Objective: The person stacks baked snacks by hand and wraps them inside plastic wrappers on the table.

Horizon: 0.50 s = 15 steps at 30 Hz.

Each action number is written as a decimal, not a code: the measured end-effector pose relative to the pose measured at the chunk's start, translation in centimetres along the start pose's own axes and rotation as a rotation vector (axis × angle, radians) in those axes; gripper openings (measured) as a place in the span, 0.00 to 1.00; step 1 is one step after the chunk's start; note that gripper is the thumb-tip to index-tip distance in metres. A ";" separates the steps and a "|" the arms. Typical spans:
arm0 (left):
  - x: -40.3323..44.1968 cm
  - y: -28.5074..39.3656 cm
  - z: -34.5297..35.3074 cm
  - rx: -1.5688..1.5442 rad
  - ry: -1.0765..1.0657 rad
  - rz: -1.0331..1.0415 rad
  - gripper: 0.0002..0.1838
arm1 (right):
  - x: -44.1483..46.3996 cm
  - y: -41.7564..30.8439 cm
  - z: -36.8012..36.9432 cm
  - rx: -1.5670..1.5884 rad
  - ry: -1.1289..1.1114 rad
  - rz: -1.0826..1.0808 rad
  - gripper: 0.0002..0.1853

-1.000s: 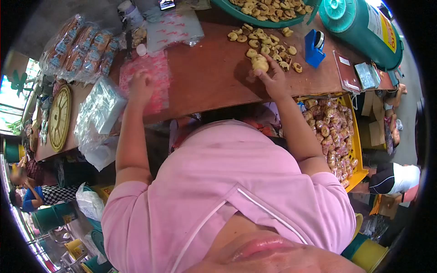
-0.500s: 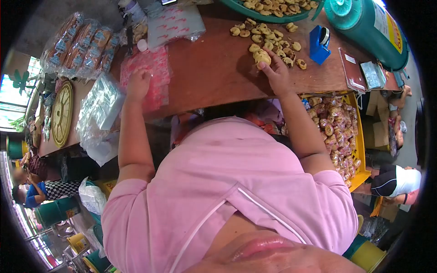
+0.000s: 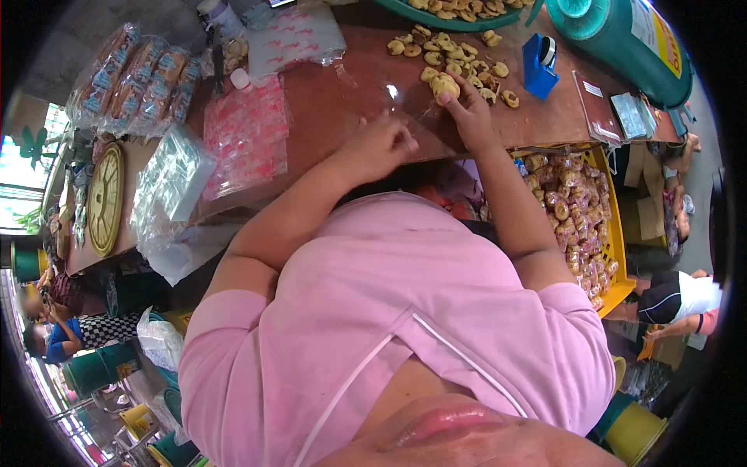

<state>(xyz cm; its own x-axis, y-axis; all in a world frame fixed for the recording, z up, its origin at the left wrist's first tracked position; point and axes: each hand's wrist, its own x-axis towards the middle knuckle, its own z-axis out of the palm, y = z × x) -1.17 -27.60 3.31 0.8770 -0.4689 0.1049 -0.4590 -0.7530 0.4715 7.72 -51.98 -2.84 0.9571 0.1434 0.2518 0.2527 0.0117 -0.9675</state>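
My right hand (image 3: 473,118) is closed around a small stack of golden cookies (image 3: 444,86), thumb on the near side, above the table's front edge. My left hand (image 3: 380,142) is to its left, fingers curled at a thin clear plastic bag (image 3: 394,95) that shows mostly as glare and faint edges. The bag reaches toward the stack; whether they touch is unclear. Just beyond my right hand lie loose cookies (image 3: 453,53), some with dark centres. A pile of pink-printed plastic bags (image 3: 247,134) rests on the table at left.
A green basin (image 3: 455,26) of cookies stands at the back, beside a blue tape dispenser (image 3: 540,68) and a large green container (image 3: 622,47). Below right is a yellow crate (image 3: 620,272) of wrapped packs. Packaged bread (image 3: 136,82) sits far left. Other people are at both sides.
My left hand has moved right from the pink-printed bags toward my right hand, bringing a clear plastic bag. My right hand still holds the cookies in nearly the same place.
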 end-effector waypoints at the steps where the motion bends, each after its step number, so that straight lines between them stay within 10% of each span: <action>1: -0.6 1.3 0.9 0.031 -0.067 -0.019 0.28 | 0.1 0.2 -0.2 -0.075 -0.005 -0.021 0.32; 6: 0.3 -3.2 1.4 -0.369 0.113 0.055 0.46 | -0.4 -0.2 -0.6 -0.047 0.076 0.016 0.33; 9: -0.5 -5.3 -1.1 0.235 -0.051 -0.223 0.51 | -1.4 -1.3 0.2 -0.088 -0.008 -0.010 0.36; 15: -3.9 -4.2 -0.3 0.233 0.016 -0.252 0.52 | -3.8 -7.7 5.1 -0.688 -0.253 -0.230 0.43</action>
<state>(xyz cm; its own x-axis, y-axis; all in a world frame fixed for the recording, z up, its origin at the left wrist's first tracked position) -2.64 -22.43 1.19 0.9681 -0.2491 0.0255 -0.2465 -0.9303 0.2716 1.40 -47.60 3.50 0.8289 0.4352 0.3516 0.5525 -0.5377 -0.6369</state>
